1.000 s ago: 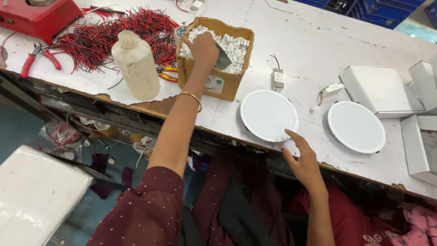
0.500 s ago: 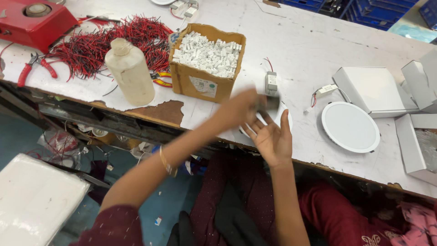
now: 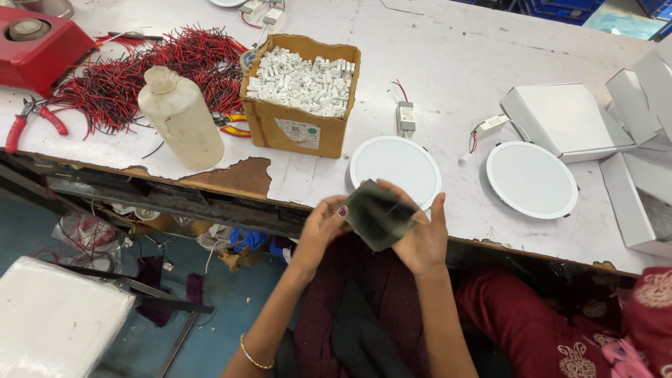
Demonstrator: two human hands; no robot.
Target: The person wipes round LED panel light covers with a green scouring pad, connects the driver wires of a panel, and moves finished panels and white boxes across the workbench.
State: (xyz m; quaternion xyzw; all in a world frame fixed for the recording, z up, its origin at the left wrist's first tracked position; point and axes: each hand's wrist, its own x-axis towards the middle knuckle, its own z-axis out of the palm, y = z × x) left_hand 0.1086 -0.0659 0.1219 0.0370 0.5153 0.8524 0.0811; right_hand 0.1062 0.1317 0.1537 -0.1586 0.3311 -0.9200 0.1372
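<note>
Both my hands meet in front of the table edge on a dark, flat, blurred piece (image 3: 378, 213). My left hand (image 3: 323, 225) pinches its left side and my right hand (image 3: 422, 241) cups its right side from below. Just behind them a round white panel light (image 3: 395, 166) lies flat on the white table (image 3: 448, 63). A second round white panel light (image 3: 532, 179) lies to its right, with a small white driver and wires (image 3: 490, 126) beside it.
A cardboard box of small white connectors (image 3: 302, 91) stands left of the lights. A cloudy plastic bottle (image 3: 182, 119), a heap of red and black wires (image 3: 140, 66), red pliers (image 3: 31, 119) and a red device (image 3: 38, 42) lie further left. White boxes (image 3: 567, 119) sit at the right.
My left hand came back from the cardboard box to the table edge, and my right hand rose to meet it. Both now hold the dark flat piece.
</note>
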